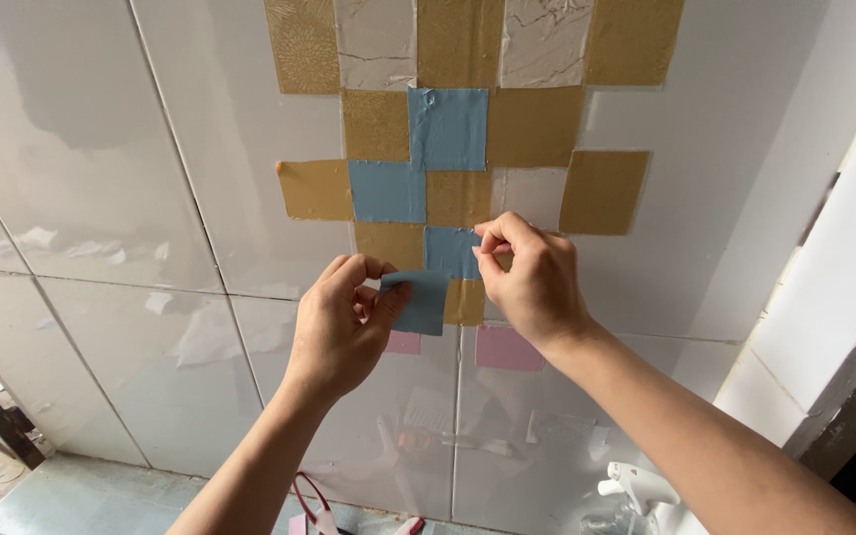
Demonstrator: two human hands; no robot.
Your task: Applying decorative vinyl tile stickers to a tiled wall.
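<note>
A patchwork of square stickers covers the glossy white tiled wall (151, 198): gold squares (532, 126), blue squares (447, 129) and marbled white ones (375, 42). My left hand (341, 327) pinches a loose blue square sticker (420, 302) by its left edge, held just off the wall. My right hand (532, 282) presses thumb and forefinger on the upper right corner of a blue square (450, 252) stuck on the wall. A gold square (466, 302) lies just below that one, between my hands.
Two pink squares (507, 349) sit on the tile below my hands. A white spray bottle (636, 487) stands at the bottom right, red-handled scissors (321, 507) at the bottom middle. A white wall edge and dark frame (844, 396) rise on the right.
</note>
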